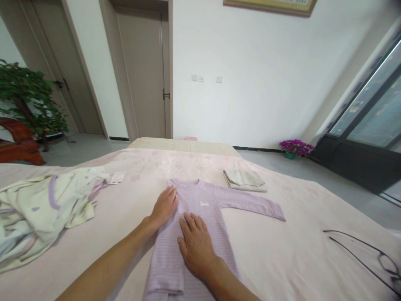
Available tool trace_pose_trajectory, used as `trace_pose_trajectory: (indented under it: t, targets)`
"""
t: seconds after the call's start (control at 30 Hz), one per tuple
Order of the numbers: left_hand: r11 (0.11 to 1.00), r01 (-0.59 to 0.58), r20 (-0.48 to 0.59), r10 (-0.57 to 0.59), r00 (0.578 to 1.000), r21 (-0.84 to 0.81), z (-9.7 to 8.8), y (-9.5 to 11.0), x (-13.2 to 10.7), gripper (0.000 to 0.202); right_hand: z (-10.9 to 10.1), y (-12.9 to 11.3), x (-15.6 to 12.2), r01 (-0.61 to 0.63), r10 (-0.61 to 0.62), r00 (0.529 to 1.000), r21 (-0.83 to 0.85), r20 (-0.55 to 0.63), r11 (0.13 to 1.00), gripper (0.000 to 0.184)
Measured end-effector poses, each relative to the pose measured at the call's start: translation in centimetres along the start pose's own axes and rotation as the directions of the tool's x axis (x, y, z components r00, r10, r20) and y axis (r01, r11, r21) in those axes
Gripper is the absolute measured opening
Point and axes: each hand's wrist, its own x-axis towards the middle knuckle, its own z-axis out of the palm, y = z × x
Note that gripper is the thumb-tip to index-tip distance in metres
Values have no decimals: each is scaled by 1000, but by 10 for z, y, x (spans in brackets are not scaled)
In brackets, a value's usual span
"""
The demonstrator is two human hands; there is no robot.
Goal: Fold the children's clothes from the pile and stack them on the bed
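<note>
A lilac striped long-sleeved shirt (213,221) lies front up on the bed or table cover, with small white lettering on its chest. Its right-hand sleeve stretches out flat, while the other sleeve is folded down over the body, cuff toward me. My left hand (164,205) rests on the folded shoulder edge, fingers extended on the fabric. Flat on the middle of the shirt lies my right hand (196,244), its fingers slightly spread. The part of the shirt under my right hand and forearm is hidden.
A pale pink cover (291,238) spreads beneath everything. To the left is a heap of cream patterned clothes (72,196). A folded beige garment (244,179) sits beyond the outstretched sleeve. Black-framed glasses (365,244) lie at the right.
</note>
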Motion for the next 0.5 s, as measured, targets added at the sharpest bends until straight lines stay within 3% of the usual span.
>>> trace_pose_trajectory:
  t: [0.1, 0.5]
  targets:
    - [998, -64, 78, 64, 995, -2, 3, 17, -17, 58, -1, -1, 1, 10, -10, 1000, 0, -14, 1000, 52]
    - [993, 49, 175, -67, 982, 107, -6, 32, -27, 61, -12, 0, -4, 25, -24, 1000, 88, -16, 996, 46]
